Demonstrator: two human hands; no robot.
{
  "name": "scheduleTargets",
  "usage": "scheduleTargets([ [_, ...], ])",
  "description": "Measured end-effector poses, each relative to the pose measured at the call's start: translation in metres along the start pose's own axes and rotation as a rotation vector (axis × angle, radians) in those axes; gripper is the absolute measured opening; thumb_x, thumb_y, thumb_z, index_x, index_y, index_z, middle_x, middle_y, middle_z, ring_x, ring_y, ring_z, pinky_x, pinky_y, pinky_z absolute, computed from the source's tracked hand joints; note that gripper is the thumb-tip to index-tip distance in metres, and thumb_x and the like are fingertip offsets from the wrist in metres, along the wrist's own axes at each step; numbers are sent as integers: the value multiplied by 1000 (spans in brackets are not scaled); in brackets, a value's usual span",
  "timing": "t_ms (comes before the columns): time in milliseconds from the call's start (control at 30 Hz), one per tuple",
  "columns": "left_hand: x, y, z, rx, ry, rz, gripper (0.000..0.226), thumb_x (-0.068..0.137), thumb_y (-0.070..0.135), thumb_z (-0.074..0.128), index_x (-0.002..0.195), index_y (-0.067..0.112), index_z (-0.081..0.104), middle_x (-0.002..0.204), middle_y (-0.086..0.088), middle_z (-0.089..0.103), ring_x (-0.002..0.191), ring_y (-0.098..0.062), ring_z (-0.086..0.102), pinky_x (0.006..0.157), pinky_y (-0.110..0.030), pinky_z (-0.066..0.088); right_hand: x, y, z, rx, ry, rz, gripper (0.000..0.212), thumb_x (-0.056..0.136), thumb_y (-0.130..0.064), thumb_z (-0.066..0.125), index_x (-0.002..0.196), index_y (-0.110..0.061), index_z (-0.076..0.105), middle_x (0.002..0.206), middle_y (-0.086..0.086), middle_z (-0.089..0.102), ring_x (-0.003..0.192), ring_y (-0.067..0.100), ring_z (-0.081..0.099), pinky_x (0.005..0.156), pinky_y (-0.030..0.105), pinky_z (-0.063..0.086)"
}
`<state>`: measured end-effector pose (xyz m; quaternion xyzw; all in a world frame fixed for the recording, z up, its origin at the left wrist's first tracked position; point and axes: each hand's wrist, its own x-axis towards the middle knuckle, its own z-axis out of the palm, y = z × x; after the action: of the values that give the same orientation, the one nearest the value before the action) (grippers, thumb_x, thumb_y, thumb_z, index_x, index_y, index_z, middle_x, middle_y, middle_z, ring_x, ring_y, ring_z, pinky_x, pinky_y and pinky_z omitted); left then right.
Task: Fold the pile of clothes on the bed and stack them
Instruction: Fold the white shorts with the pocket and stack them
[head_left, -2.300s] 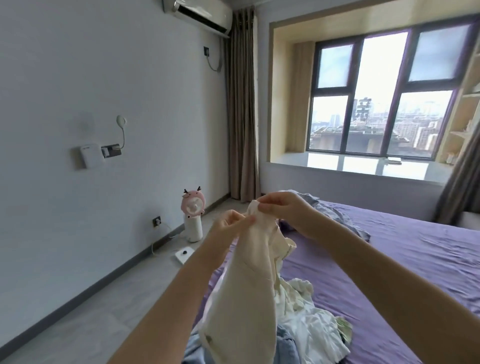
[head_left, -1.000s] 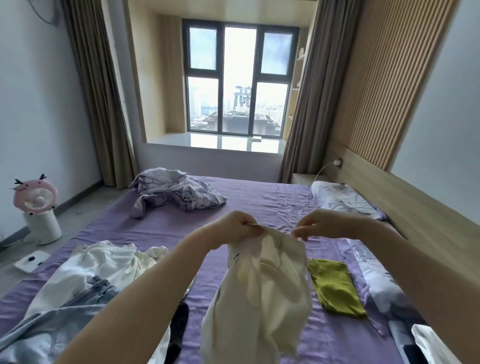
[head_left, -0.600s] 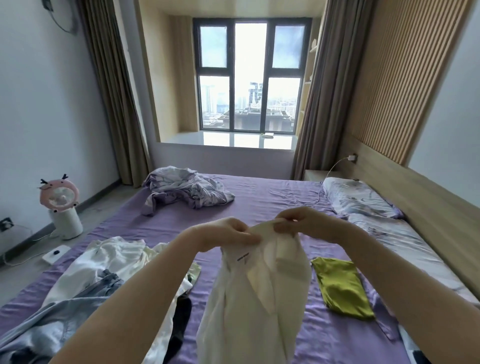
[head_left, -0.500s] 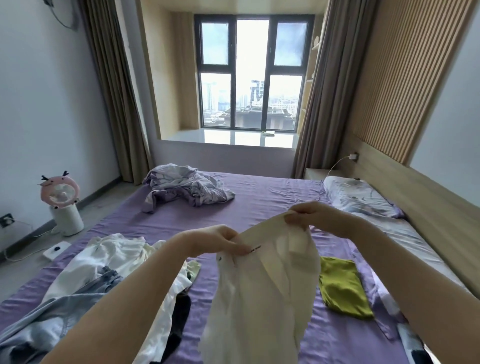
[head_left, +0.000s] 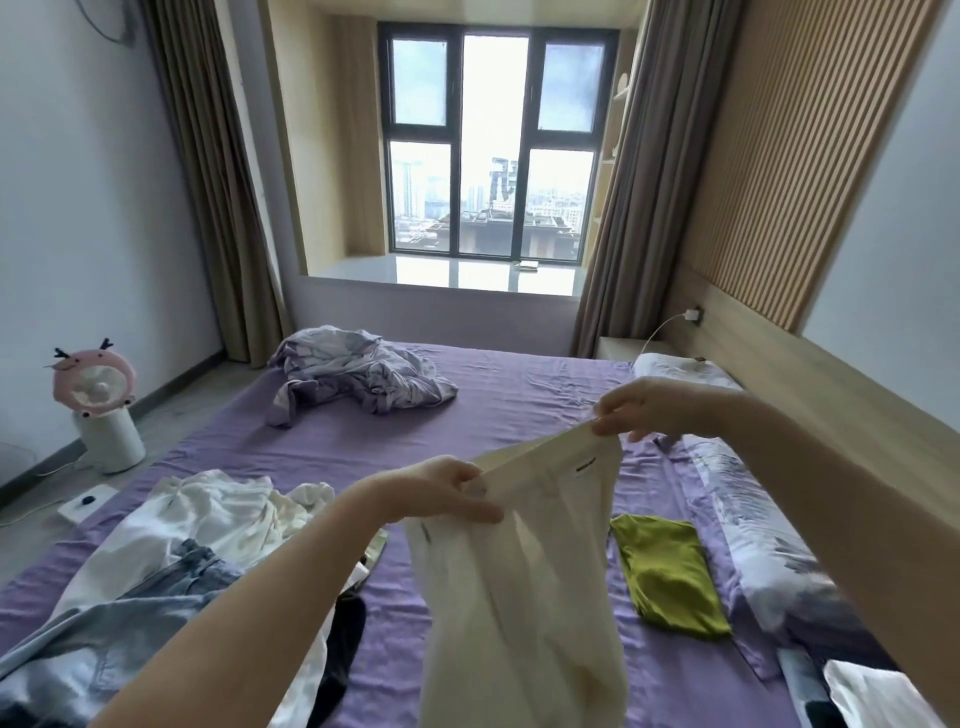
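Garment: cream-white garment (head_left: 519, 582), held up in the air over the purple bed (head_left: 519, 395), between the pile and the folded piece.
Long axis: it hangs top to bottom; the stretched top edge runs on a slant, lower at my left hand, higher at my right.
Which way it points: the band edge is up, and the loose end drops toward the near edge of the bed.
Look: thin, pale, a little see-through, with soft lengthwise folds; a small dark label sits just under the top edge near my right hand. What kind of garment it is I cannot tell.
Left hand (head_left: 441, 493): my fingers are curled round the lower end of the top edge, gripping it.
Right hand (head_left: 639, 410): my fingertips pinch the higher end of the same edge.
Pile (head_left: 171, 551): unfolded clothes lie in a heap on the bed's left side; white pieces on top, one light blue denim piece, one dark piece at its right edge. The white ones are too tangled to count.
Folded: one green garment (head_left: 670, 577) lies flat on the bed, just right of what I hold.
Bedding: one crumpled lilac blanket (head_left: 353, 374) at the far side; two pillows (head_left: 769, 540) along the headboard.
Floor: one pink-and-white fan (head_left: 98, 405) stands left of the bed.
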<state>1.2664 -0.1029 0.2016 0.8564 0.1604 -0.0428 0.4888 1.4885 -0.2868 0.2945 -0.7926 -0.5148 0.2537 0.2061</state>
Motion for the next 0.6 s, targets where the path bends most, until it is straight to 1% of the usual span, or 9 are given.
scheduleTargets([
  [33,-1,-1,-1,-52,-15,0,15,76,26,81,79,24,67,78,8,65,74,-10,61,74,-32,54,2,3,-2,5,4,22,13,93,-24,61,87,-13,65,77,-6,59,56,-6,58,43,8,40],
  [100,-1,-1,-1,-55,-58,-23,31,74,21,82,97,22,61,94,0,63,84,-16,62,82,-41,55,6,9,-5,-62,35,39,19,95,-22,58,77,-15,58,75,-2,56,55,-3,57,44,7,40],
  [167,0,-1,1,104,-44,-57,44,74,21,81,108,24,53,99,3,58,86,-13,59,75,-33,55,7,9,-5,-223,108,16,29,94,-27,59,68,-18,49,68,-4,48,54,2,47,45,7,38],
  [267,0,-4,-3,307,-45,-90,33,79,18,78,103,13,57,93,-2,58,85,-16,56,76,-33,52,1,20,-8,-311,216,-12,37,89,-28,66,63,-19,41,65,-4,42,60,8,39,49,16,39],
  [367,-5,-5,-18,588,-28,-131,26,83,30,72,94,8,65,84,-1,54,79,-14,49,72,-25,42,-9,34,-15,-349,328,-28,37,83,-29,72,62,-20,44,68,4,52,66,17,46,61,28,39],
  [433,-11,-3,-31,852,-5,-131,26,84,35,67,99,13,66,89,-3,59,84,-17,54,82,-26,41,-14,41,-18,-395,414,-69,38,81,-26,75,62,-21,43,76,14,59,75,27,54,70,37,44],
  [500,-11,-2,-42,1066,55,-111,24,88,32,60,107,18,64,105,-1,65,101,-20,55,95,-29,36,-18,47,-21,-443,465,-92,38,81,-23,75,63,-20,41,76,15,58,77,32,55,73,41,45],
  [533,-8,-3,-46,1141,111,-70,21,91,28,56,109,20,64,109,2,66,106,-21,54,96,-29,35,-20,50,-22,-463,475,-95,36,82,-23,73,66,-19,42,76,14,58,77,33,55,74,42,47],
  [600,-3,3,-52,1295,160,49,14,93,19,53,102,19,64,105,-1,65,99,-23,57,83,-26,39,-22,57,-23,-518,473,-93,33,86,-22,69,70,-17,41,77,14,58,76,33,54,75,45,47],
])
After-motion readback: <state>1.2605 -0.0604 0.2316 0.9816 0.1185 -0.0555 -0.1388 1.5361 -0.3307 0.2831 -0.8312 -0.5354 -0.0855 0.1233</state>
